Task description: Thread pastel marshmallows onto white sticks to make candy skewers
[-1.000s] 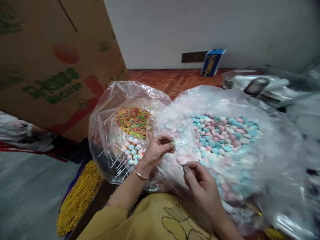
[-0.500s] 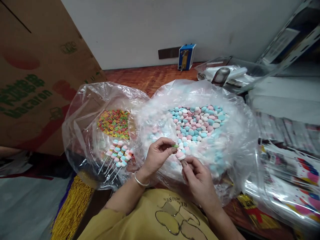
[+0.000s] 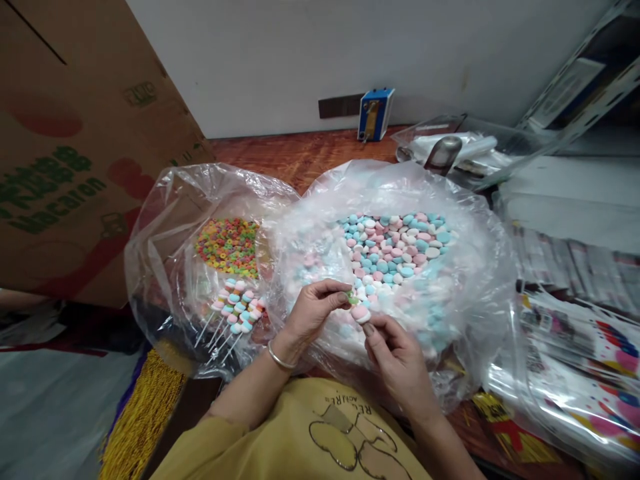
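Between thumb and fingertips, my left hand [image 3: 311,315] pinches a small green gummy ring [image 3: 353,299]. My right hand [image 3: 397,357] grips a marshmallow skewer [image 3: 361,313] with pink and white pieces at its top; the fingers hide most of the stick. The ring is right by the tip of the skewer; whether it is threaded I cannot tell. Both hands are over the near side of a large clear bag [image 3: 483,267] full of pink, blue and white marshmallows [image 3: 383,250]. Left of them, several finished-looking marshmallow skewers [image 3: 241,308] lie on another clear bag [image 3: 163,233] holding colourful gummy rings [image 3: 227,247].
A tall cardboard box [image 3: 95,133] stands at the left. At the back are a blue box-shaped device [image 3: 375,115] and a clear bin [image 3: 480,150] with plastic packaging. Printed plastic bags [image 3: 575,373] lie at the right. Yellow fringe [image 3: 145,413] hangs at the table's near left.
My left hand has shifted slightly, and the green gummy ring has come down and closer to the top of the marshmallow skewer. My right hand has barely moved.
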The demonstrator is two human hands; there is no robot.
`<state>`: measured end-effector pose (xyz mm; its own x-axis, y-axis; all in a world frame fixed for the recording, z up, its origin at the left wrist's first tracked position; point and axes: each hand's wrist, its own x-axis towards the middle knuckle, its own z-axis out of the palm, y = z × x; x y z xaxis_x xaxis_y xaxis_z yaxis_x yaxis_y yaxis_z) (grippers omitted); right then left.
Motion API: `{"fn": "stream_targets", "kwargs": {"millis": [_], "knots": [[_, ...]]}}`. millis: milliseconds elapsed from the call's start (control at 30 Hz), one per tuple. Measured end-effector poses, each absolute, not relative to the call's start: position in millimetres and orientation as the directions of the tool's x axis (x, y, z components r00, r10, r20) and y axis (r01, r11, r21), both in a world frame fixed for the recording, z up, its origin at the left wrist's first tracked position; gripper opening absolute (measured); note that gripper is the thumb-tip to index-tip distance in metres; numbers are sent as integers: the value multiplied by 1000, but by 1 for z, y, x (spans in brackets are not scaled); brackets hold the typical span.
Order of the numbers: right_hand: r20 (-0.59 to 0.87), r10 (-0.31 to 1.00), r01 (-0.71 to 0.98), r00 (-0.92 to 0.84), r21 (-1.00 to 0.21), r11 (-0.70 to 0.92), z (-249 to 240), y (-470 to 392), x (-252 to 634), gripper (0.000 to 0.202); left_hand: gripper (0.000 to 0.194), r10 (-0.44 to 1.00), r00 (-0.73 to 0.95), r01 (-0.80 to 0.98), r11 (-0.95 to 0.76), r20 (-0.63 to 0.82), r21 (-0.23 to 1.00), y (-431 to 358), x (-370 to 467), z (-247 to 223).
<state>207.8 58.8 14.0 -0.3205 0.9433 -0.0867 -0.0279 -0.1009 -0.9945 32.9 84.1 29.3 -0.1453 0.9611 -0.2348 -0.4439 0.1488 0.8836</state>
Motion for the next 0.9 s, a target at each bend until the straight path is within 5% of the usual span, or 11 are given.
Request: {"fn": "stream_targets", "kwargs": {"millis": [367,600,900], "knots": [[-5,958,163,-288,-986,44,21,63,210,31,10,988,-148,-176,4,-30,984,85,36,21],[188,954,160,-234,-960,228,9,63,204,19,45,943,-33,-644,233,-331,728,88,63,29],[160,958,301,-238,-926,229,4,61,220,21,37,920,2,-514,337,-391,789,96,78,19]]}}
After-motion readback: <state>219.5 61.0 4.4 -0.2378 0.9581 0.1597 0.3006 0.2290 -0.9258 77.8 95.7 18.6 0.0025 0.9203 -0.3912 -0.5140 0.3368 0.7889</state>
